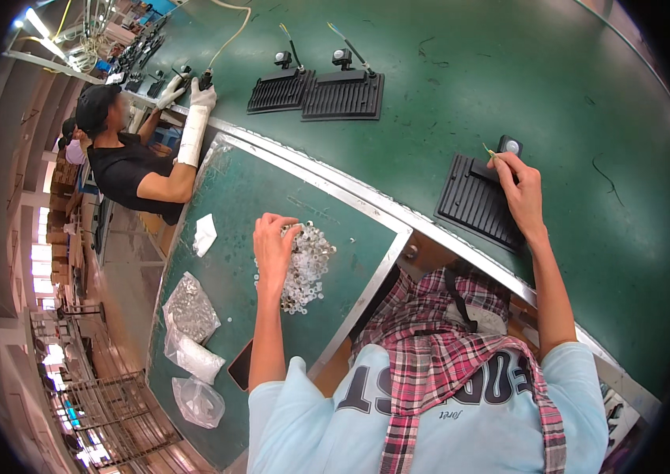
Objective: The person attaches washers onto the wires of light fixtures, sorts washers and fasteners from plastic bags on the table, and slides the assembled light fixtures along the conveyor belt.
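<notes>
My left hand (274, 249) reaches over a pile of small white and metallic ring-shaped pieces (309, 265), perhaps washers or nuts. Its thumb and fingers are closed at the pile's upper edge; whatever they hold is too small to make out. My right hand (520, 193) pinches thin green-yellow wires (489, 150) above a black finned floodlight (473, 197). The floodlight lies on the green bench, and a small black sensor with a pale round lens (511, 145) sticks out at its far edge. Part of the floodlight is hidden under my right hand.
Two more finned floodlights (343, 96) (278, 91) lie farther back, wires upward. On the left side table are a white piece (204, 235), plastic bags of small parts (191, 306) and a dark phone-like object (240, 365). A metal edge (335, 186) separates the surfaces. A gloved co-worker (133, 158) works at far left.
</notes>
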{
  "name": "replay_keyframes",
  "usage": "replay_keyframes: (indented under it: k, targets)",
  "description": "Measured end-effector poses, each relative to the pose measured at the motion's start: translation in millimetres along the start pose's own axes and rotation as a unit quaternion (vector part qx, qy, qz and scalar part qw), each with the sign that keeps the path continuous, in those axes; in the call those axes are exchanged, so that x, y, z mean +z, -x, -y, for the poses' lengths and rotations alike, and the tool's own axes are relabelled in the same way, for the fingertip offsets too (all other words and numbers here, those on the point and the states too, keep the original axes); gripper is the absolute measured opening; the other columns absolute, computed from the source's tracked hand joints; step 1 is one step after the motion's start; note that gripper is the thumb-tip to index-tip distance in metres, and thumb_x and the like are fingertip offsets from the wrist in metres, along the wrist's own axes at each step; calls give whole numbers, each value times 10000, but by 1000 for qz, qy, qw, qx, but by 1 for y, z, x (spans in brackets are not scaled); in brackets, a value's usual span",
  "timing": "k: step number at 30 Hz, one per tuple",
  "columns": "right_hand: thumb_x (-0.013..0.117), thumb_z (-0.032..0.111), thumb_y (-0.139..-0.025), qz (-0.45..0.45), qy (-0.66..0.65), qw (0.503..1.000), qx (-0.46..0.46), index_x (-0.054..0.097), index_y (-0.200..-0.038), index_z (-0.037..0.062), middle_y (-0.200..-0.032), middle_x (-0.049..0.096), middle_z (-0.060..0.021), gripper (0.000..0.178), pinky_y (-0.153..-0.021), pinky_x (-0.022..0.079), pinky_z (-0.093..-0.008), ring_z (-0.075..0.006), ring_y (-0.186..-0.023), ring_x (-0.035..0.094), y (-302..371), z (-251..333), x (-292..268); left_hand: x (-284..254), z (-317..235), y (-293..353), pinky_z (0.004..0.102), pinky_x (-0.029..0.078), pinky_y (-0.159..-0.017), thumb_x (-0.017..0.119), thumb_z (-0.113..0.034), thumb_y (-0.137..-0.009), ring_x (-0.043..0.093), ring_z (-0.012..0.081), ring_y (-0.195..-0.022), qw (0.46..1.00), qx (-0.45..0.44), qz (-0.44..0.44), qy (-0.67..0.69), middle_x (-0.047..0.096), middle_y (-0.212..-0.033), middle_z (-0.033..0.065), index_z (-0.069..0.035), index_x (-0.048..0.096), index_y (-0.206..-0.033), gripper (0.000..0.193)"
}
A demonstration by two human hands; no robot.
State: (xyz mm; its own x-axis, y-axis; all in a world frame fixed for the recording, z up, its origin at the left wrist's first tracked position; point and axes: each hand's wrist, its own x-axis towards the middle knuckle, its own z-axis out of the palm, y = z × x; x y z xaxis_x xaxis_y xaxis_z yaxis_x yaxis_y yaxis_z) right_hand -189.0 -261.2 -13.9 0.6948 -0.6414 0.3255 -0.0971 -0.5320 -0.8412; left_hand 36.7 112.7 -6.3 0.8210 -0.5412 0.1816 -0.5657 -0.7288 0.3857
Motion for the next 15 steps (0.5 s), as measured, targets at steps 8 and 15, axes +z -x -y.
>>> replay_keyframes:
  k: [8, 15]
  targets:
    - [585, 163, -937, 3, -1, 1000, -1, 684, -934, 32, -755, 692, -85, 163, -607, 468, -299, -164, -620, 635, 0, -3, -3, 8, 8, -14, 360, 479, -778, 734, -133, -800, 611, 232, -863, 998, 38, -13, 52, 661, -882, 85, -44, 737, -938, 165]
    - [562, 200, -914, 75, -18, 997, 14, 679, -873, 70, -656, 625, -82, 180, -554, 436, -331, -211, -536, 568, 1, 0, -11, 56, -101, -39, 241, 452, -710, 705, -144, -903, 539, 92, -757, 807, -154, 106, 560, 638, -884, 16, 40, 677, -1060, 244]
